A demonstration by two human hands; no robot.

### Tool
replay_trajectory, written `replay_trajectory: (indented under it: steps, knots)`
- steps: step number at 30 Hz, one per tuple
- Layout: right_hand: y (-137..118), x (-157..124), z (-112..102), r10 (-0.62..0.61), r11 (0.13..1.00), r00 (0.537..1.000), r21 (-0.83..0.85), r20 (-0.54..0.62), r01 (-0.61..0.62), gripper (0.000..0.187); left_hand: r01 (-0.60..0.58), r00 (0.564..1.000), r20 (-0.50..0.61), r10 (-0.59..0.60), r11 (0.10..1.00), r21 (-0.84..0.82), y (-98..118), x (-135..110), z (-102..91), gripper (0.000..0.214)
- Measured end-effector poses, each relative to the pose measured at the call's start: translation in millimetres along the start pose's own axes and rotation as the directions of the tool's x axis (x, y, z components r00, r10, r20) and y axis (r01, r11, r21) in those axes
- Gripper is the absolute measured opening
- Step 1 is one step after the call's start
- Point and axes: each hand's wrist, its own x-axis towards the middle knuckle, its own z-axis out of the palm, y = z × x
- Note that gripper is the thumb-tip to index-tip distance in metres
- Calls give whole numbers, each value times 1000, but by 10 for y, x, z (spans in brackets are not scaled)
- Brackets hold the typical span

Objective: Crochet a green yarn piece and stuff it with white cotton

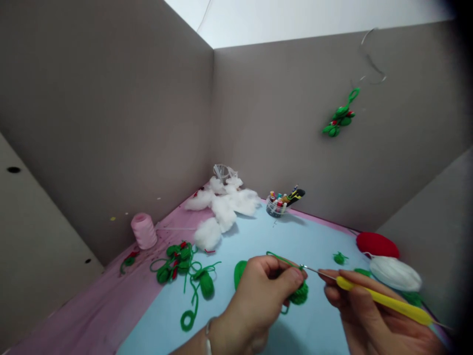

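Note:
My left hand is closed in a pinch on a small green crochet piece, with green yarn looping over its fingers. My right hand grips a yellow-handled crochet hook; its metal tip meets the green piece at my left fingertips. Both hands hover low over the light blue mat at the near edge.
Several finished green crochet pieces with red bits lie at the left. White stuffing, a pink thread spool and a small tub of tools sit behind. Red and white yarn balls rest at right. A green piece hangs on the grey wall.

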Motion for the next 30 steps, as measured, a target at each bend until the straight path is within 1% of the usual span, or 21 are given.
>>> replay_trajectory:
  steps: [4, 5, 7, 8, 9, 10, 11, 13, 14, 16, 17, 18, 20, 22, 24, 26, 30]
  knots:
    - [48, 0, -89, -143, 986, 986, -74, 87, 149, 21, -31, 1000, -4, 31, 999, -23, -7, 3, -2, 27]
    - [59, 4, -119, -195, 973, 972, -99, 135, 209, 19, -41, 999, -6, 41, 999, -32, -10, 2, -1, 25]
    - [68, 18, -173, -302, 927, 919, -145, 254, 345, 17, -52, 999, -2, 52, 997, -48, -12, 0, 2, 22]
    - [64, 27, -192, -340, 904, 890, -156, 302, 398, 17, -54, 999, 1, 54, 997, -58, -10, -1, 3, 21]
    - [54, 37, -201, -355, 894, 877, -159, 323, 420, 17, -55, 998, 1, 55, 996, -72, -6, -2, 4, 20]
    - [39, 47, -200, -346, 901, 884, -151, 313, 406, 17, -54, 999, -6, 54, 995, -85, -1, -2, 5, 20]
    - [20, 57, -189, -308, 925, 909, -135, 280, 355, 17, -55, 998, -18, 53, 994, -95, 5, -1, 6, 19]
    - [-16, 78, -149, -181, 975, 960, -86, 215, 203, 18, -67, 997, -54, 62, 994, -91, 16, -1, 12, 16]
    - [-30, 87, -127, -109, 990, 973, -65, 205, 124, 19, -79, 995, -71, 74, 994, -78, 19, -2, 16, 13]
    - [-38, 97, -99, -9, 998, 977, -57, 214, 22, 23, -101, 991, -95, 97, 994, -40, 20, -7, 27, 8]
    - [-30, 98, -98, 9, 998, 978, -63, 207, 4, 25, -106, 989, -104, 103, 994, -26, 18, -10, 32, 7]
    - [-15, 96, -107, 0, 998, 984, -70, 179, 12, 25, -104, 989, -112, 102, 994, -17, 16, -13, 35, 6]
    - [32, 91, -153, -96, 989, 990, -106, 101, 107, 24, -94, 988, -122, 92, 995, -14, 11, -13, 37, 6]
    - [88, 93, -225, -245, 952, 967, -174, 68, 253, 25, -72, 990, -125, 68, 997, -29, 8, -5, 29, 8]
    - [135, 106, -301, -362, 902, 927, -214, 98, 375, 24, -37, 993, -114, 32, 998, -48, 8, 4, 16, 10]
    - [159, 121, -362, -407, 876, 904, -224, 130, 427, 20, -10, 995, -102, 4, 998, -61, 10, 9, 3, 14]
    - [139, 130, -394, -409, 865, 896, -238, 173, 441, 16, -5, 995, -102, -3, 997, -71, 7, 6, -7, 19]
